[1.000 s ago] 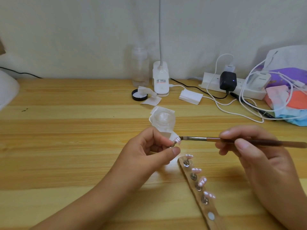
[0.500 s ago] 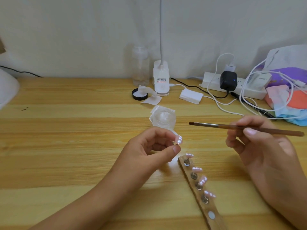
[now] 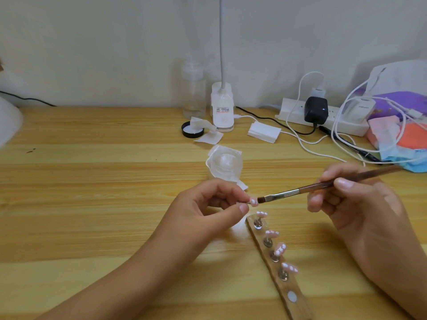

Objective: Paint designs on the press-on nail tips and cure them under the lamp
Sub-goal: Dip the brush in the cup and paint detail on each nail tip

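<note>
Left hand [image 3: 203, 209] pinches nail tip [image 3: 253, 201] over table [image 3: 92, 204], toward near edge; right hand [image 3: 360, 204] pinches brush [image 3: 286, 193], bristles seemingly touching tip. We fear smeared design if pinch slips or stroke presses hard.

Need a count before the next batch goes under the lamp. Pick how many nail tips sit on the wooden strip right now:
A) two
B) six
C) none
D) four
D: four nail tips sit on the wooden strip, whose nearest mount is bare. The left hand pinches a fifth tip close to the bristles of the brush held by the right hand.
</note>
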Demonstrator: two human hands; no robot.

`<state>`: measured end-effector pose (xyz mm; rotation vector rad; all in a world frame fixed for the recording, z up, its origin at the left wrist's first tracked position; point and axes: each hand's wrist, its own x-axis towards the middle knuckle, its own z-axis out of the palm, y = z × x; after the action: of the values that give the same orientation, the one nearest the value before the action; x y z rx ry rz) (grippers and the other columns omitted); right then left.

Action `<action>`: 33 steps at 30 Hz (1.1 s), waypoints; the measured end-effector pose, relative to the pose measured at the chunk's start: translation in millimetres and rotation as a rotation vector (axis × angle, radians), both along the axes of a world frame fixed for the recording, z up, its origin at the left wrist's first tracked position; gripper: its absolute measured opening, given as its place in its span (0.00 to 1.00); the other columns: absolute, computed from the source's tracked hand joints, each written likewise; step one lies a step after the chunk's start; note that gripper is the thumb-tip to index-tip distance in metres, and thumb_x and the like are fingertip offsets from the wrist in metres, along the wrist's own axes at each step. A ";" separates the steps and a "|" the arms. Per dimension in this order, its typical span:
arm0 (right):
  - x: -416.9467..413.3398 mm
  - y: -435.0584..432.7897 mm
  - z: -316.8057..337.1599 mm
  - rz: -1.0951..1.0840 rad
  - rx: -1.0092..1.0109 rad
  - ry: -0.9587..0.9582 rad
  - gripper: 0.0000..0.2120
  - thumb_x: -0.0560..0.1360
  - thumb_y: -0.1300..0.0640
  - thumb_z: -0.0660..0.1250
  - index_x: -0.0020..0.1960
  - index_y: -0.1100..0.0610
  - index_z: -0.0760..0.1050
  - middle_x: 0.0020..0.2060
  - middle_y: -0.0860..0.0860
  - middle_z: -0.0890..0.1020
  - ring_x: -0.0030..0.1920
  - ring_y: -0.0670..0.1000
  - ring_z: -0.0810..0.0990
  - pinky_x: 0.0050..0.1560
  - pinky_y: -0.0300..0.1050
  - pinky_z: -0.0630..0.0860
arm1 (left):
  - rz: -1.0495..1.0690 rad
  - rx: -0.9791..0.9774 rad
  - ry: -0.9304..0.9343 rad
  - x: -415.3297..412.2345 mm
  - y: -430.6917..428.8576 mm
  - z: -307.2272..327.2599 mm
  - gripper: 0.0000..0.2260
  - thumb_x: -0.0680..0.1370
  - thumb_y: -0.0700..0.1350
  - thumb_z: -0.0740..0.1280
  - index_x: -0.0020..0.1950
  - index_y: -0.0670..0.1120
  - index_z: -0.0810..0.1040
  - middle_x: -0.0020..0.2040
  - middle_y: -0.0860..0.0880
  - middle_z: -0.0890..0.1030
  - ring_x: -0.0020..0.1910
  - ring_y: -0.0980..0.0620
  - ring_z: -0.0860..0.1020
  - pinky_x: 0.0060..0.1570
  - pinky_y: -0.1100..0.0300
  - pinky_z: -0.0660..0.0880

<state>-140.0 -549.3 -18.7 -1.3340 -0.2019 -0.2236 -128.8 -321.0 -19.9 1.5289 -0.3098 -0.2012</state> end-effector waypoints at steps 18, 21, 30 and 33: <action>-0.3 2.2 -1.4 -0.005 -0.076 -0.008 0.12 0.74 0.60 0.60 0.42 0.49 0.81 0.30 0.56 0.81 0.34 0.52 0.82 0.40 0.40 0.80 | 0.001 0.019 -0.005 1.1 0.4 -0.7 0.04 0.68 0.45 0.72 0.39 0.54 0.83 0.40 0.52 0.82 0.40 0.60 0.77 0.42 0.72 0.72; -0.5 1.5 -1.9 -0.012 -0.076 -0.009 0.11 0.74 0.60 0.61 0.42 0.50 0.81 0.30 0.56 0.81 0.34 0.52 0.81 0.40 0.40 0.79 | -0.003 0.021 -0.011 1.2 0.4 -0.8 0.04 0.69 0.45 0.72 0.39 0.55 0.83 0.44 0.47 0.84 0.41 0.60 0.77 0.43 0.71 0.72; 2.9 0.7 -3.7 -0.062 -0.099 0.003 0.10 0.74 0.58 0.62 0.42 0.49 0.81 0.32 0.54 0.82 0.36 0.51 0.82 0.41 0.39 0.79 | -0.020 0.031 -0.025 0.5 0.5 -0.2 0.03 0.70 0.45 0.72 0.40 0.54 0.83 0.43 0.51 0.85 0.44 0.55 0.78 0.44 0.70 0.74; 3.7 0.6 -1.2 -0.076 -0.016 -0.005 0.12 0.74 0.59 0.61 0.40 0.49 0.81 0.33 0.51 0.82 0.35 0.49 0.81 0.40 0.38 0.79 | -0.007 0.053 -0.028 0.0 1.1 -0.1 0.03 0.69 0.46 0.72 0.40 0.54 0.83 0.44 0.48 0.84 0.46 0.47 0.79 0.43 0.69 0.74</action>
<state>-136.3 -548.7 -19.9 -1.3583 -0.1578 -0.2901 -128.8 -319.9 -20.0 1.5839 -0.3344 -0.1948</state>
